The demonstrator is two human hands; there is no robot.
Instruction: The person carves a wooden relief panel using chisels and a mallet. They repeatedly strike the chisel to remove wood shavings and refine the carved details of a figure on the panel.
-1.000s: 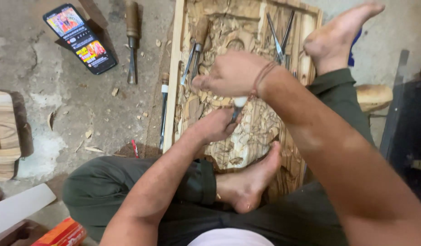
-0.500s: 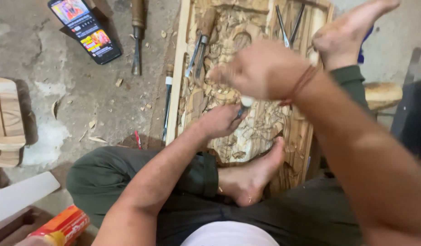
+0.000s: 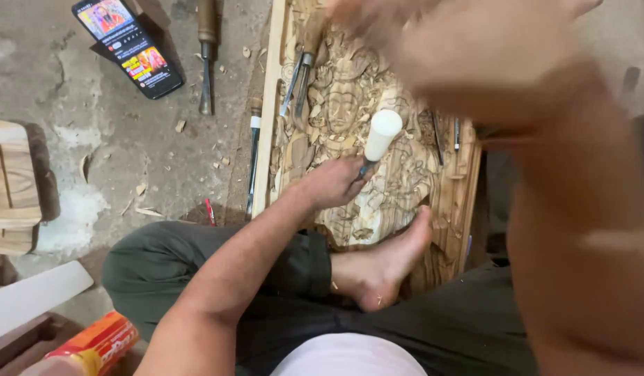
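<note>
My left hand (image 3: 336, 182) clenches the chisel (image 3: 379, 139) on the carved wooden panel (image 3: 378, 181), its white handle slanting up and away from the panel's near edge toward my raised, blurred right hand (image 3: 475, 56), whose grip I cannot tell.

Left hand (image 3: 334, 182) around white-handled chisel (image 3: 380, 136) on carved wooden panel (image 3: 350, 104), right hand (image 3: 489, 56) blurred above.

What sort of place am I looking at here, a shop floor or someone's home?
Probably a small woodcarving workshop, worked at floor level. A relief-carved wooden panel lies on the chip-strewn concrete floor, spare chisels lie beside it, and the left hand holds a white-handled chisel to the carving.
</note>
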